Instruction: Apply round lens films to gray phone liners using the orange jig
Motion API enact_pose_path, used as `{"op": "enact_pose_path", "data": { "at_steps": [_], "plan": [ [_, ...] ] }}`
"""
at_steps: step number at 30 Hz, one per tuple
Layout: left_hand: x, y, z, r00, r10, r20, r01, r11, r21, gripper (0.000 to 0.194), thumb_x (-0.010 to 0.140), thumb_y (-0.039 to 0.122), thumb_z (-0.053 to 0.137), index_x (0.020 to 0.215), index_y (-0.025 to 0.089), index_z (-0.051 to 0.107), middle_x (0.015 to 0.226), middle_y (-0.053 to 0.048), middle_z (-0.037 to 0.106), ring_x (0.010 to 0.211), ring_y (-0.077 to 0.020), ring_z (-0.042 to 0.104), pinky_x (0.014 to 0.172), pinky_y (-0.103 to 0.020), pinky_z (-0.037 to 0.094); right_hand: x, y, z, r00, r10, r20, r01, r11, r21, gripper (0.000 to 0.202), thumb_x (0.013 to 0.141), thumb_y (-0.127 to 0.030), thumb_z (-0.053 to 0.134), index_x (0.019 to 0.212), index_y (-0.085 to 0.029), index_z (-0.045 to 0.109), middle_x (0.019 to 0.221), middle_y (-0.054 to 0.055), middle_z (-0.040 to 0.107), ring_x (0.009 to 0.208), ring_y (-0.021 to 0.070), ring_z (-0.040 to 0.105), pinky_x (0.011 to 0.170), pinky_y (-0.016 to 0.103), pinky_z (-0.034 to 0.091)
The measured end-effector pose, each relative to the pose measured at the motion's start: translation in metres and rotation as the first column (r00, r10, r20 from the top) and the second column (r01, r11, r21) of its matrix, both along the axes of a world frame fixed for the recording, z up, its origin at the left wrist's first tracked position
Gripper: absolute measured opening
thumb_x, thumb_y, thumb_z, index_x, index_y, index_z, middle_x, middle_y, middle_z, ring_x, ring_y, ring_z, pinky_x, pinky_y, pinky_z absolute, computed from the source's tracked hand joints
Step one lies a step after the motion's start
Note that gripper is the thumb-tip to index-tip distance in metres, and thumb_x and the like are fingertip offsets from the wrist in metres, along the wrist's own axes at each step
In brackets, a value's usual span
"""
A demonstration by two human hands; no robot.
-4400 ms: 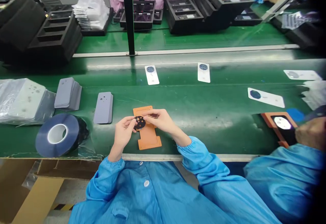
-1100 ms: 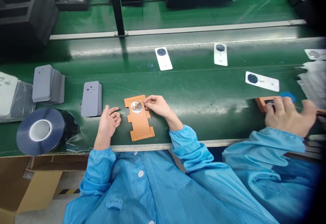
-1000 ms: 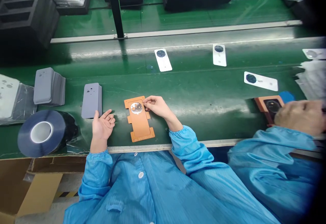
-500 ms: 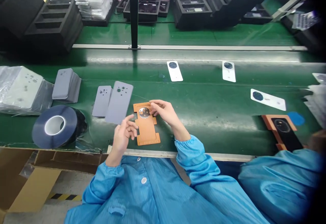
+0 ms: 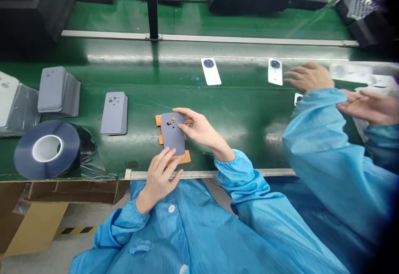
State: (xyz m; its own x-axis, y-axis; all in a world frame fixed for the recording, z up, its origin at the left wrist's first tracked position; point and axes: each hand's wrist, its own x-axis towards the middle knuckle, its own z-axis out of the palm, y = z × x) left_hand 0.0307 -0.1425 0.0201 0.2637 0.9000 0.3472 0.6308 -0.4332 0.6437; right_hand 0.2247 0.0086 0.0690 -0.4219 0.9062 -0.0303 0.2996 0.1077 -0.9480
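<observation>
A grey phone back panel [image 5: 174,139] with several camera holes lies over an orange fixture [image 5: 187,157], whose corners and side tabs show around it. My right hand [image 5: 199,128] grips the panel at its upper right, thumb on its face and forefinger at the top edge. My left hand [image 5: 158,178] is open, its outstretched fingertips touching the panel's lower edge and its thumb held apart. Left of the fixture sits a short stack of similar grey panels [image 5: 112,114].
A taller grey stack [image 5: 51,89], a tape roll [image 5: 31,153] and a bagged pile [image 5: 18,103] stand at left. White panels [image 5: 212,72] [image 5: 275,68] lie further back. At right, a co-worker's hands [image 5: 311,78] [image 5: 370,106] reach over the belt. A post [image 5: 152,8] rises behind.
The grey panel beside my left hand has come over the orange fixture, and my right hand has taken hold of it. The co-worker's arms have reached in from the right. The view has shifted.
</observation>
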Motion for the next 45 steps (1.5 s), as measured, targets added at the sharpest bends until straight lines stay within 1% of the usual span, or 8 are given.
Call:
{"op": "enact_pose_path", "data": {
  "at_steps": [3,6,16,22,30,38,42,45],
  "plan": [
    [-0.002,0.007,-0.011,0.959,0.019,-0.283,-0.017,1.000,0.009,0.057,0.100,0.033,0.062,0.155,0.021,0.052,0.164,-0.019,0.045,0.157,-0.0373,0.036,0.123,-0.063,0.035,0.003,-0.003,-0.008,0.997,0.039,0.062,-0.043,0.997,0.061,0.052,0.092,-0.018,0.057,0.144,-0.025,0.057,0.125,0.007,0.073,0.093,0.0217,0.072,0.085,0.039,0.063],
    [-0.003,0.011,-0.019,0.911,-0.027,-0.410,0.021,1.000,-0.020,0.060,0.104,0.030,0.056,0.161,0.021,0.042,0.169,-0.019,0.036,0.160,-0.0364,0.028,0.126,-0.066,0.026,0.002,-0.004,-0.014,0.989,0.059,0.139,-0.080,0.986,0.148,0.055,0.091,-0.014,0.054,0.144,-0.024,0.056,0.132,0.008,0.069,0.098,0.0222,0.070,0.092,0.042,0.061],
    [-0.007,0.011,-0.026,0.903,-0.074,-0.424,0.066,0.997,-0.034,0.059,0.106,0.029,0.052,0.163,0.021,0.039,0.167,-0.018,0.039,0.158,-0.0344,0.034,0.127,-0.064,0.025,-0.006,-0.006,-0.042,0.894,-0.036,0.447,-0.125,0.937,0.325,0.074,0.086,-0.011,0.057,0.158,-0.021,0.042,0.163,0.018,0.038,0.153,0.0372,0.035,0.125,0.060,0.037],
    [-0.006,0.011,-0.028,0.889,-0.062,-0.453,0.065,0.998,-0.008,0.054,0.106,0.028,0.051,0.159,0.017,0.045,0.166,-0.018,0.042,0.158,-0.0337,0.034,0.127,-0.060,0.027,-0.026,-0.031,-0.038,0.754,-0.019,0.657,-0.261,0.909,0.326,0.072,0.093,-0.005,0.041,0.163,-0.019,0.039,0.169,0.015,0.037,0.158,0.0365,0.031,0.125,0.065,0.030],
    [-0.007,0.011,-0.030,0.889,-0.067,-0.454,0.065,0.998,-0.021,0.048,0.106,0.030,0.052,0.151,0.015,0.055,0.165,-0.018,0.044,0.157,-0.0337,0.037,0.126,-0.058,0.032,-0.049,-0.036,-0.036,0.600,-0.047,0.799,-0.372,0.868,0.330,0.058,0.103,-0.020,0.043,0.160,-0.011,0.043,0.164,0.018,0.044,0.148,0.0399,0.039,0.122,0.062,0.028],
    [-0.005,0.011,-0.028,0.886,-0.066,-0.459,0.056,0.998,-0.034,0.055,0.106,0.031,0.050,0.159,0.015,0.045,0.167,-0.017,0.042,0.158,-0.0342,0.033,0.126,-0.061,0.030,-0.049,-0.020,-0.025,0.684,-0.021,0.729,-0.322,0.888,0.328,0.058,0.093,-0.014,0.050,0.151,-0.011,0.055,0.154,0.018,0.055,0.139,0.0372,0.046,0.123,0.061,0.028],
    [-0.004,0.010,-0.025,0.905,-0.058,-0.420,0.040,0.998,-0.051,0.060,0.105,0.028,0.051,0.162,0.017,0.039,0.168,-0.016,0.039,0.159,-0.0332,0.032,0.127,-0.060,0.029,-0.033,-0.029,-0.039,0.829,-0.121,0.546,-0.140,0.900,0.413,0.046,0.096,-0.015,0.046,0.137,-0.018,0.066,0.146,0.015,0.062,0.135,0.0315,0.054,0.120,0.060,0.035],
    [-0.003,0.010,-0.022,0.935,-0.047,-0.350,0.026,0.998,-0.063,0.061,0.104,0.028,0.054,0.162,0.020,0.038,0.168,-0.016,0.041,0.158,-0.0340,0.035,0.126,-0.061,0.030,-0.017,-0.041,-0.051,0.851,-0.289,0.439,0.047,0.874,0.484,0.039,0.098,-0.022,0.050,0.131,-0.018,0.069,0.139,0.017,0.065,0.130,0.0329,0.059,0.115,0.059,0.043]
  ]
}}
